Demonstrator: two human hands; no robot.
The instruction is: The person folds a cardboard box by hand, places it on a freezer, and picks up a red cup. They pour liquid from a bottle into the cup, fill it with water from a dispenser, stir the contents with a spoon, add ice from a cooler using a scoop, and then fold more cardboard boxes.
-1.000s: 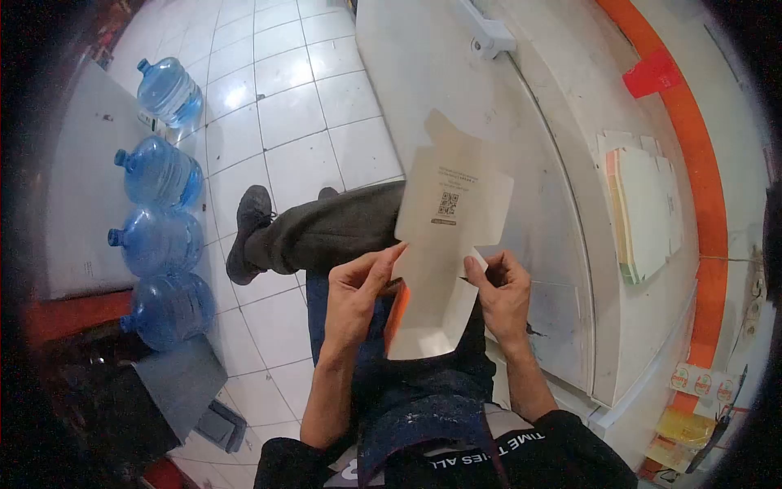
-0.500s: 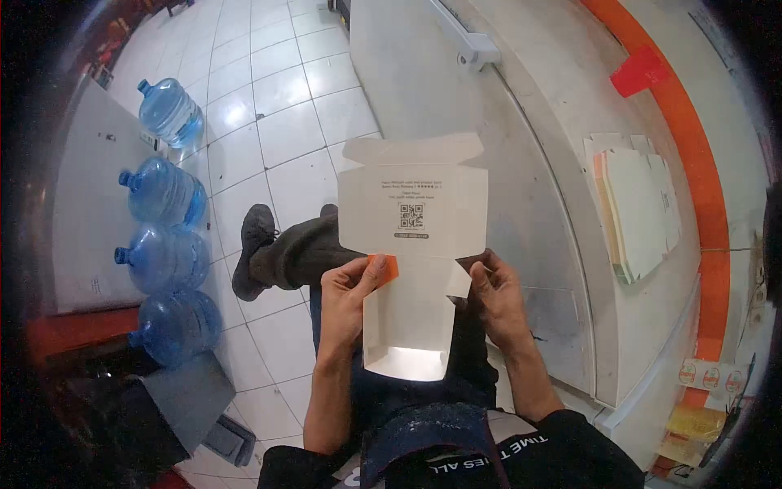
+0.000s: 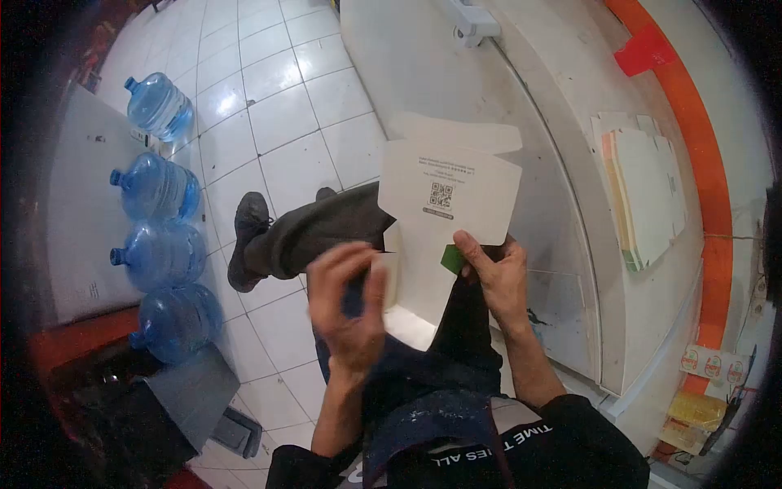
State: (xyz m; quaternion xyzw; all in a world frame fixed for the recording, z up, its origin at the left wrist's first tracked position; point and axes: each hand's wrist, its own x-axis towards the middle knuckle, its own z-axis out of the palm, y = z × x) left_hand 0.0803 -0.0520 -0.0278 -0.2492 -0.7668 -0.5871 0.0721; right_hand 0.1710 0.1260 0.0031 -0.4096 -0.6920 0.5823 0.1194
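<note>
A partly folded white cardboard box (image 3: 448, 175) with printed text and a QR code is tilted over my lap. My right hand (image 3: 498, 273) grips its right side, thumb in front beside a green flap (image 3: 452, 259) and fingers behind. Close to the box's left side, my left hand (image 3: 349, 301) is raised and blurred, its thumb and fingers apart with nothing between them. The box's lower end rests near my thighs, with an upright left wall and a brightly lit inside.
Several blue water bottles (image 3: 159, 257) line the left side. A stack of flat cardboard pieces (image 3: 648, 191) lies on the white surface at the right, near a red object (image 3: 643, 55). My outstretched leg (image 3: 326, 232) crosses the tiled floor (image 3: 281, 114).
My left hand has let go of the box's left flap. The box has shifted right and tilted, still in my right hand. A green flap now shows by my right thumb.
</note>
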